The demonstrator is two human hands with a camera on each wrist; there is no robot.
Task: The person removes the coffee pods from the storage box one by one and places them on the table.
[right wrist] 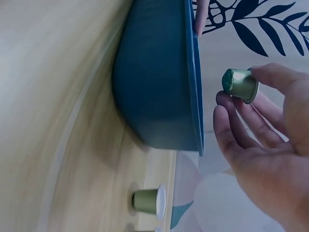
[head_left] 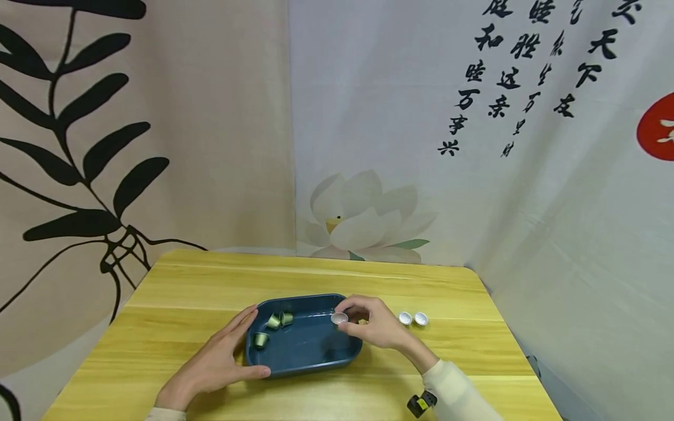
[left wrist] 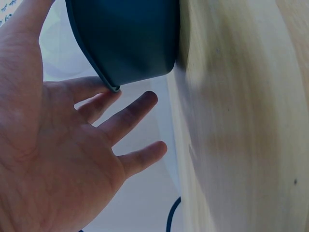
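My right hand (head_left: 372, 321) pinches a green coffee capsule (right wrist: 243, 85) between thumb and fingers. In the head view that capsule is over the right end of a dark blue tray (head_left: 310, 369), its silvery lid toward the camera. Three green capsules lie in the tray's left part, one nearer the front (head_left: 260, 340). My left hand (head_left: 216, 356) spans the tray's left end, thumb at the front rim and fingertips toward the back corner. In the left wrist view its fingers are extended, some touching the rim and others spread apart from it.
Two more capsules, one of them a green capsule (right wrist: 146, 200), stand lid up on the wooden table (head_left: 210, 275) to the right of the tray. Behind the table hangs a printed cloth (head_left: 226, 128) with leaves, a lotus and dark writing.
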